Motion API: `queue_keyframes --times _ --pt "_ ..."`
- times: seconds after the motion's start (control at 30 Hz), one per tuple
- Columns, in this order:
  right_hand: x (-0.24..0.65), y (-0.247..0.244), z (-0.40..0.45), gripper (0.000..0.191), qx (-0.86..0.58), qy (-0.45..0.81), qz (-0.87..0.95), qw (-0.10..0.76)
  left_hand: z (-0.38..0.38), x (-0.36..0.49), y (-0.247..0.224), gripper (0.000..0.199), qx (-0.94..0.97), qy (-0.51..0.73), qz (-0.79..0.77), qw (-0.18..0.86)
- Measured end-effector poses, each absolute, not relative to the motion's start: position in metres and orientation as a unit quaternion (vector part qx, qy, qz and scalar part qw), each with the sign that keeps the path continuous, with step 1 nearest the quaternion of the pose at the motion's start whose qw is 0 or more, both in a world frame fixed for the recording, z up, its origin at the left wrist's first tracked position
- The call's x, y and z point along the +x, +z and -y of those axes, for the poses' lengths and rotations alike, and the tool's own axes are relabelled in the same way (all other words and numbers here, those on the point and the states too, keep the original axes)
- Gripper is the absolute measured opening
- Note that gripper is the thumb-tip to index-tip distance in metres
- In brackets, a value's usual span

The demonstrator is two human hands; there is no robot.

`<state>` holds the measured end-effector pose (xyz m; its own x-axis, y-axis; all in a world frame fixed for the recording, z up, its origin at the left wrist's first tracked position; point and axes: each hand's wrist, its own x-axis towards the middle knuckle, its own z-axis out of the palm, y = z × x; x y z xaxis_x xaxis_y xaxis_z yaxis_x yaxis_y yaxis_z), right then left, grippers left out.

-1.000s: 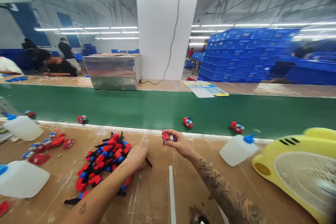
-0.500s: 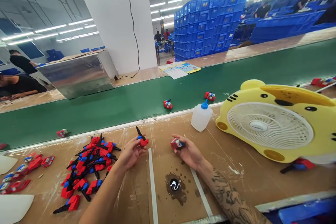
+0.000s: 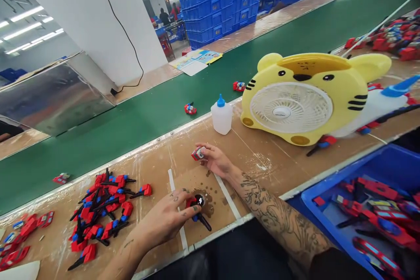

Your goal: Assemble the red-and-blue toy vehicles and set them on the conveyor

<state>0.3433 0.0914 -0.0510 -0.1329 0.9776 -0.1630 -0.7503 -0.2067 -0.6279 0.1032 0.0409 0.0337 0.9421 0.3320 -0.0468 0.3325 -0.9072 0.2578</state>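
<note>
My left hand is closed on a red, blue and black part, held over the small dark, wet round spot on the brown table. Its black rod points down toward the table's front edge. Farther back and to the right, my right hand holds a small red and white piece between thumb and fingers. A pile of red, blue and black parts lies left of my left hand. Behind my right hand stands a white bottle with a blue cap.
A yellow animal-shaped fan stands at the right. The green belt runs behind the table, carrying small red pieces. A blue bin of red parts sits at the lower right. Stacked blue crates stand beyond.
My left hand has moved down and right with its part, over the wet spot, and has turned palm down. My right hand still holds its piece. The view has swung right and downward.
</note>
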Motion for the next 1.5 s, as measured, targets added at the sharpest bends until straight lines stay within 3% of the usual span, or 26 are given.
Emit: queue_keyframes --times 0.17,0.33,0.47,0.57,0.63,0.77,0.93,1.1,1.2,1.37,1.5 --pt "0.342 -0.047 -0.089 0.045 -0.277 0.719 0.211 0.601 -0.041 0.116 0.034 0.051 0.989 -0.069 -0.113 0.069" --pt "0.343 -0.047 -0.09 0.045 -0.277 0.7 0.223 0.619 -0.045 0.119 0.037 0.052 0.983 -0.061 -0.125 0.122" --pt "0.341 -0.046 -0.089 0.051 -0.262 0.695 0.246 0.623 -0.05 0.111 0.031 0.045 0.93 0.088 -0.215 0.286" --pt "0.338 -0.046 -0.086 0.051 -0.242 0.706 0.269 0.609 -0.056 0.105 0.014 0.032 0.804 0.259 -0.322 0.428" --pt "0.336 -0.046 -0.084 0.052 -0.239 0.707 0.286 0.6 -0.062 0.105 0.0 0.036 0.694 0.361 -0.382 0.492" --pt "0.334 -0.049 -0.081 0.059 -0.248 0.707 0.315 0.582 -0.075 0.115 -0.019 0.051 0.547 0.478 -0.429 0.536" --pt "0.331 -0.058 -0.083 0.064 -0.272 0.671 0.377 0.577 -0.085 0.129 -0.021 0.053 0.531 0.47 -0.425 0.563" --pt "0.327 -0.06 -0.079 0.066 -0.372 0.552 0.487 0.566 -0.087 0.141 -0.018 0.051 0.535 0.456 -0.471 0.532" --pt "0.321 -0.048 -0.074 0.059 -0.444 0.38 0.59 0.557 -0.087 0.156 -0.012 0.051 0.541 0.461 -0.451 0.54" --pt "0.305 -0.018 -0.082 0.052 -0.427 0.084 0.699 0.567 -0.103 0.187 0.004 0.056 0.541 0.526 -0.43 0.495" --pt "0.304 -0.023 -0.108 0.068 -0.466 0.08 0.682 0.558 -0.149 0.188 0.006 0.06 0.623 0.492 -0.462 0.396"
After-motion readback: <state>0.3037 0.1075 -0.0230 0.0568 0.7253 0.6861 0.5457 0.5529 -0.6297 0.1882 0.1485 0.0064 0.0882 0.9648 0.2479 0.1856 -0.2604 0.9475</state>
